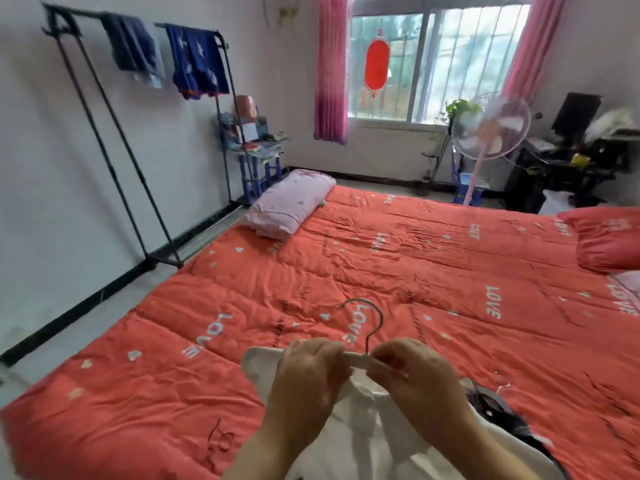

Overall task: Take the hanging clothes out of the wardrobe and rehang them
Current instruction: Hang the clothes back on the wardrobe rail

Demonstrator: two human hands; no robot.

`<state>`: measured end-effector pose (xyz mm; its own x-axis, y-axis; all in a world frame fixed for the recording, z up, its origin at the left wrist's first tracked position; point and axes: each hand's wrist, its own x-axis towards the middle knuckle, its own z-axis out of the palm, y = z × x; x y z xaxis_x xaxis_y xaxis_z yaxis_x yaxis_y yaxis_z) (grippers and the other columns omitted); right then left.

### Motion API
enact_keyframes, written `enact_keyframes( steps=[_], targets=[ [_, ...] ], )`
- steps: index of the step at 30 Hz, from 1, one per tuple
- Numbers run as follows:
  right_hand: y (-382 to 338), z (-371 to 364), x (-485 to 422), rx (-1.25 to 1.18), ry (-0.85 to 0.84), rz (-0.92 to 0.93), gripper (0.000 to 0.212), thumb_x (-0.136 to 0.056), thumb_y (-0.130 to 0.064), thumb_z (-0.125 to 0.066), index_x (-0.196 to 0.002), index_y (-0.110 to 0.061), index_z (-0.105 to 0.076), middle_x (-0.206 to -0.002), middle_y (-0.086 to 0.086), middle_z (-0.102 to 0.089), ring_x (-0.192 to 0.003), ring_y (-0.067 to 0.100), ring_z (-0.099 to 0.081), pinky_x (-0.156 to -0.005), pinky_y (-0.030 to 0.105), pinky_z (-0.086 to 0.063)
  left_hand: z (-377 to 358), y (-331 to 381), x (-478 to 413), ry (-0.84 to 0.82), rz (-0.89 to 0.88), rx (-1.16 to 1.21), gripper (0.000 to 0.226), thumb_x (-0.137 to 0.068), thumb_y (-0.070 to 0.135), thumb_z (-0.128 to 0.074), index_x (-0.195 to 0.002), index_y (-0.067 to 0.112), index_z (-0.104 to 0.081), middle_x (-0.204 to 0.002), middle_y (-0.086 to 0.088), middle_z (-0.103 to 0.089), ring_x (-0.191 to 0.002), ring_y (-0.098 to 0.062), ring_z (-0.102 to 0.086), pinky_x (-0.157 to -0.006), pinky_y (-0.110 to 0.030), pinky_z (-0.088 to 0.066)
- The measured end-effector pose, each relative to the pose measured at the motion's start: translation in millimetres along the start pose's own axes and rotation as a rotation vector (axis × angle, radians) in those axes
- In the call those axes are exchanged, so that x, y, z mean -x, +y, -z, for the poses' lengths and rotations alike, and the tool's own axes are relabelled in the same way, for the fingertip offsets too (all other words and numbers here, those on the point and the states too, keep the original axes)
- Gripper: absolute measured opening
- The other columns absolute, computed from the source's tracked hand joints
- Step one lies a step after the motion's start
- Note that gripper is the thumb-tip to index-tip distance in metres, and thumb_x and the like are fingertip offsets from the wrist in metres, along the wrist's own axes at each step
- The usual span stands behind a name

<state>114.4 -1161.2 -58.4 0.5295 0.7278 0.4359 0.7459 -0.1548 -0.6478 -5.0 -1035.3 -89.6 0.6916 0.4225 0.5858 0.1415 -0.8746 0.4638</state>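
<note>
The white garment [363, 431] lies on the red quilt [415, 258] right before the person, its hanger [356, 358] crosswise with the hook pointing away, left hand [311, 374] and right hand [415, 374] each pinching its bar beside the stem, the clothes rack [162, 258] well off on the left.

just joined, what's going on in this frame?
A person stands at a bed with a red quilt, fitting a white garment onto a wire hanger. The left hand and right hand both grip the hanger just below its hook. Two blue garments already hang on the rack by the wall.
</note>
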Motion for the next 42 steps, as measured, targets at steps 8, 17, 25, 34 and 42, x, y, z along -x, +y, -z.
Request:
enact_keyframes(
  steps=[8,17,25,34,42],
  targets=[
    [-238.0,-90.4,23.8,-0.062,-0.122,0.307,0.036,-0.064,-0.041,-0.064,-0.098,-0.044,-0.055,-0.057,-0.028,-0.052,-0.065,-0.018,-0.05,-0.061,0.002,-0.034,239.9,-37.2,133.8,0.288,0.163,-0.255,0.022,-0.079,0.041,-0.052,-0.099,0.032,-0.048,-0.079,0.009,-0.057,-0.071,-0.013,-0.055,-0.062,-0.03,-0.047],
    [-443.4,-214.2,47.1,-0.256,-0.28,0.614,0.018,-0.079,-0.023,-0.071,-0.093,-0.033,-0.066,-0.073,-0.022,-0.06,-0.073,0.004,-0.055,-0.061,0.01,-0.038,451.9,-67.7,253.8,0.609,0.35,-0.604,0.032,-0.078,0.04,-0.049,-0.109,0.033,-0.055,-0.077,0.011,-0.06,-0.072,-0.004,-0.051,-0.064,-0.023,-0.047],
    [-579.8,-338.0,68.0,-0.333,-0.427,0.916,0.04,-0.079,-0.02,-0.072,-0.112,-0.039,-0.061,-0.098,-0.008,-0.067,-0.082,0.024,-0.063,-0.067,0.025,-0.037,594.0,-106.2,346.2,0.757,0.505,-0.858,0.035,-0.08,0.041,-0.053,-0.114,0.031,-0.058,-0.073,0.015,-0.053,-0.067,-0.003,-0.055,-0.057,-0.03,-0.05],
    [-752.9,-461.3,97.3,-0.603,-0.524,1.196,0.042,-0.069,-0.028,-0.071,-0.105,-0.04,-0.054,-0.075,-0.013,-0.064,-0.059,0.013,-0.062,-0.045,0.019,-0.037,722.1,-126.8,431.1,0.989,0.873,-1.078,0.037,-0.073,0.039,-0.057,-0.109,0.035,-0.064,-0.071,0.005,-0.06,-0.065,-0.009,-0.059,-0.064,-0.024,-0.046],
    [-890.2,-545.8,180.5,-0.859,-0.601,1.403,0.046,-0.067,-0.016,-0.081,-0.104,-0.036,-0.063,-0.077,-0.015,-0.061,-0.063,0.011,-0.061,-0.047,0.022,-0.045,812.6,-134.1,546.5,1.112,0.951,-1.244,0.034,-0.08,0.042,-0.055,-0.11,0.031,-0.067,-0.073,0.01,-0.058,-0.069,-0.003,-0.051,-0.064,-0.007,-0.04]
  ],
)
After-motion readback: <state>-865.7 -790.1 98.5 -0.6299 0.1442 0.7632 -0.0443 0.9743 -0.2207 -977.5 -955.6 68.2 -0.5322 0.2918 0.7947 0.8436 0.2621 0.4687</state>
